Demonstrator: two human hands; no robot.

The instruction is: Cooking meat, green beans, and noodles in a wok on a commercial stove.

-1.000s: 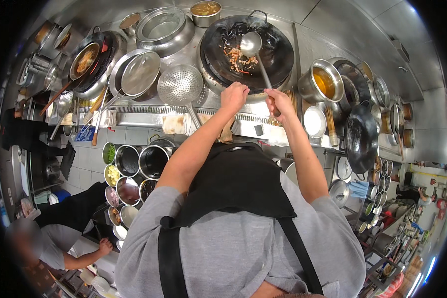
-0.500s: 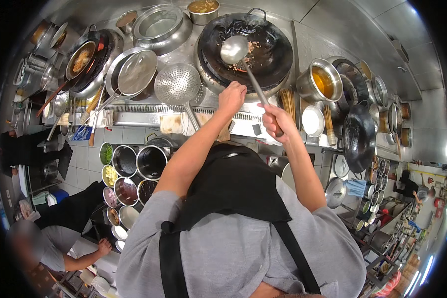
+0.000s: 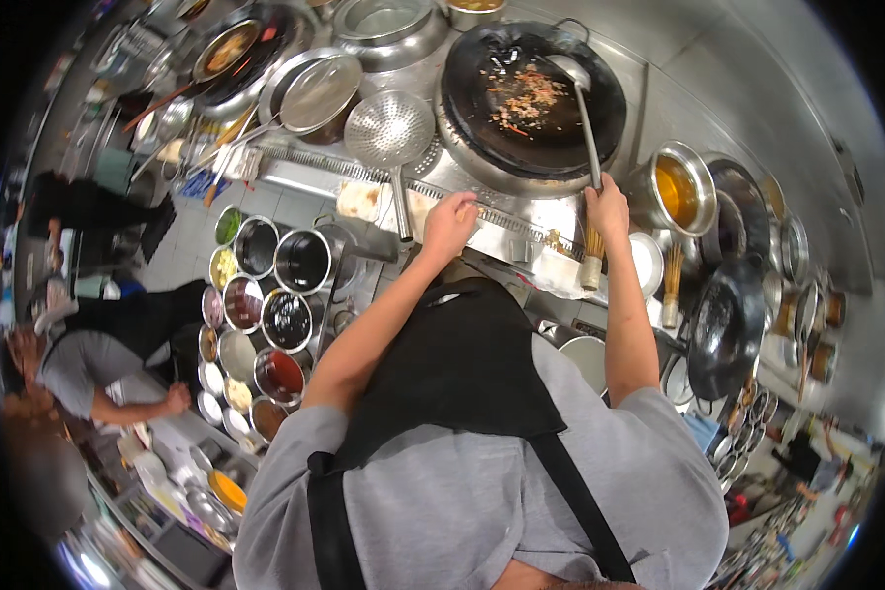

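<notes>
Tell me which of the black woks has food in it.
The big wok straight ahead, where the right hand holds the ladle. The wok at right looks empty.

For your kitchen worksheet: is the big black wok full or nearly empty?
Nearly empty: the wok shows mostly bare black metal, with one small patch of chopped food beside the ladle.

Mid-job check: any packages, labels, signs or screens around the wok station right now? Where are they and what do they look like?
None that I can make out: the station shows only metal cookware, the black wok, the ladle in the right hand, and open round tubs of ingredients on the left. Far-right shelf items are too blurred to tell.
</notes>
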